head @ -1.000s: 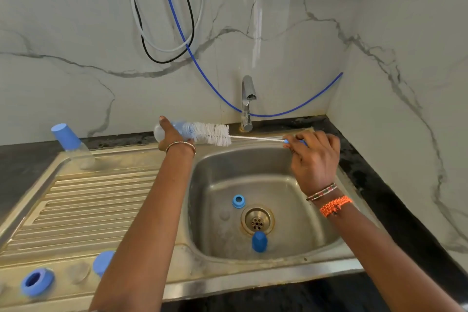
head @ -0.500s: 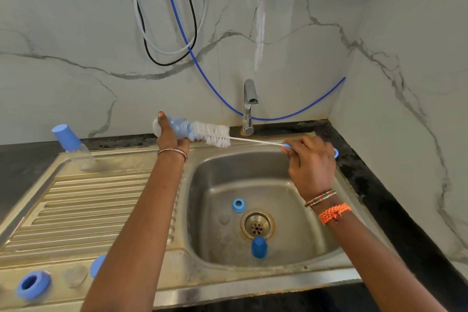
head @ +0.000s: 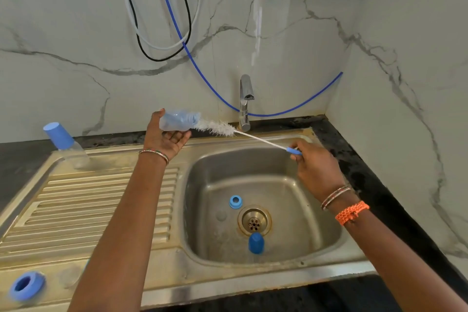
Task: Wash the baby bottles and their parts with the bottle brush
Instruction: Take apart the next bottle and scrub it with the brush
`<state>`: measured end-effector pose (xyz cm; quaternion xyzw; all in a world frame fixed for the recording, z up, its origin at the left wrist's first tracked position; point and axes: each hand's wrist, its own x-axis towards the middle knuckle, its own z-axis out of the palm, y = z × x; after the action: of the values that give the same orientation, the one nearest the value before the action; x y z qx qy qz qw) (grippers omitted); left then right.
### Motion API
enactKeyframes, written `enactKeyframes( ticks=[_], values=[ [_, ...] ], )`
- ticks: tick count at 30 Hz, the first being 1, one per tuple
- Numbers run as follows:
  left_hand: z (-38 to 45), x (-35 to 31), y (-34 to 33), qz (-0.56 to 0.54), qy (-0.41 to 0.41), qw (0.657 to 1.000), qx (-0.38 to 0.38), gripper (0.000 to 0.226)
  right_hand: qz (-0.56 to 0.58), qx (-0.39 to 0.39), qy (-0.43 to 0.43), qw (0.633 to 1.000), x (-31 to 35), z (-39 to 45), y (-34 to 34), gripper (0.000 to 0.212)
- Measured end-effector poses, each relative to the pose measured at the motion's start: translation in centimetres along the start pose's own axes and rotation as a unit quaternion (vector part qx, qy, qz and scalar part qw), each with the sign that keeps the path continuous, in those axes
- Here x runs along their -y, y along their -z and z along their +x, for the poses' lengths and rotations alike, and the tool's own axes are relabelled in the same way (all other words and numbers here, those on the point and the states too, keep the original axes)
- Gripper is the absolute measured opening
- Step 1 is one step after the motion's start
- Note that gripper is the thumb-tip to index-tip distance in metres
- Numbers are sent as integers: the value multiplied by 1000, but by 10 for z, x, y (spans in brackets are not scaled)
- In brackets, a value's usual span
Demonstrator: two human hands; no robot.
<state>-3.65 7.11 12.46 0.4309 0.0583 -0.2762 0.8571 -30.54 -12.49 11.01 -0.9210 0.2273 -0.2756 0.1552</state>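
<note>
My left hand holds a clear baby bottle on its side above the sink's back left corner, mouth toward the right. The white bristles of the bottle brush stick out of the bottle's mouth, the tip still inside. My right hand grips the brush's blue handle over the basin's back right. In the basin lie a blue screw ring and a blue cap near the drain. A second bottle with a blue cap stands at the drainboard's back left.
A blue ring and a clear teat lie on the sink's front left rim. The ribbed drainboard spreads left of the basin. The tap stands behind the basin, with hoses on the marble wall. Black counter runs along the right.
My right hand has drawn the brush back to the right and lower, so more bristles show outside the bottle. My left hand has turned palm-up under the bottle.
</note>
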Motion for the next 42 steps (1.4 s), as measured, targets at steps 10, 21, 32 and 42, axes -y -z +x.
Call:
enactKeyframes(
  ticks=[10,21,32,42],
  values=[
    [2,3,-20,-4,17,1000,22,31,-82,-158,153,972,-14,-18,-2,13],
    [21,7,-5,70,-47,996,-12,26,32,47,-87,995,10,-5,10,10],
    [9,15,8,11,-71,992,100,30,358,483,-287,746,13,6,28,43],
    [9,2,13,-95,-24,994,57,48,-28,-12,41,999,18,-5,10,13]
  ],
)
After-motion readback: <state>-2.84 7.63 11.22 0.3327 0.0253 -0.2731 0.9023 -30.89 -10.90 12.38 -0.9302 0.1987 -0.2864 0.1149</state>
